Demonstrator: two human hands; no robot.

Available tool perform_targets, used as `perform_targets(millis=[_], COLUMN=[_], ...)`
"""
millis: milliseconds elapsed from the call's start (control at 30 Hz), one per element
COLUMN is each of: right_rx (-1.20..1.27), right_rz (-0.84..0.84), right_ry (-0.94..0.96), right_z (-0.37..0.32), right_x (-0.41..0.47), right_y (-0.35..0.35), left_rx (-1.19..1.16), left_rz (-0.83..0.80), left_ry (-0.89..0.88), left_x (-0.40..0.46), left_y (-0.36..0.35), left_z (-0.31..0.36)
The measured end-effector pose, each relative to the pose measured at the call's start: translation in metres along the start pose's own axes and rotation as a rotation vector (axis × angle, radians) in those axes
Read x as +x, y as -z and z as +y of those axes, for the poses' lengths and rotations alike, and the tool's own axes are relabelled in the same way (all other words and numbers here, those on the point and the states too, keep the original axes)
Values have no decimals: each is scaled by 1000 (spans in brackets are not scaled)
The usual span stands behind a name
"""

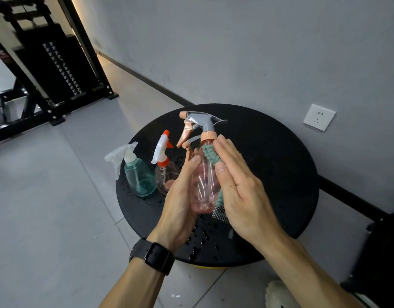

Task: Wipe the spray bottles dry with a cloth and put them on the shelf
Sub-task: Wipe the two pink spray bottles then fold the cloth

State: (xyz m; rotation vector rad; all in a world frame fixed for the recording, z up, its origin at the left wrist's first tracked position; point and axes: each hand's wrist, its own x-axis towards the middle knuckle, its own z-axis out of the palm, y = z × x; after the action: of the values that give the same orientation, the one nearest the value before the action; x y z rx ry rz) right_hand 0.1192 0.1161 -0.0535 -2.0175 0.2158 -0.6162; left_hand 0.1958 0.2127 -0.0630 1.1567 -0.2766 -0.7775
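Note:
A clear pink spray bottle (pixel 203 185) with a grey and peach trigger head is held upright above the round black table (pixel 269 165). My left hand (pixel 180 196) grips its left side. Pressed flat against the bottle's right side, my right hand (pixel 242 192) holds a teal cloth (pixel 210 153) against the plastic. On the table's left part stand a teal bottle (pixel 139 176) with a clear trigger and a clear bottle (pixel 163 172) with a white and orange trigger. A further peach trigger (pixel 189 147) shows behind the held bottle; its body is hidden.
Water drops lie on the table near its front edge. A black metal shelf frame (pixel 58 70) stands at the back left on the grey tiled floor. A grey wall with a white socket (pixel 319 117) runs behind the table. A white fluffy thing (pixel 278 294) lies on the floor below.

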Motion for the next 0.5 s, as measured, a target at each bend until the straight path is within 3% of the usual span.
perform_targets(millis=[167, 333, 500], right_rx=[37, 54, 85], right_rz=[37, 34, 32], right_ry=[-74, -118, -135], right_z=[0, 1, 2], right_x=[5, 6, 5], right_y=[9, 16, 13], left_rx=[72, 89, 123], left_rz=[-131, -178, -30], left_ry=[118, 103, 64], left_x=[-8, -9, -5], left_y=[-8, -10, -3], left_z=[2, 1, 1])
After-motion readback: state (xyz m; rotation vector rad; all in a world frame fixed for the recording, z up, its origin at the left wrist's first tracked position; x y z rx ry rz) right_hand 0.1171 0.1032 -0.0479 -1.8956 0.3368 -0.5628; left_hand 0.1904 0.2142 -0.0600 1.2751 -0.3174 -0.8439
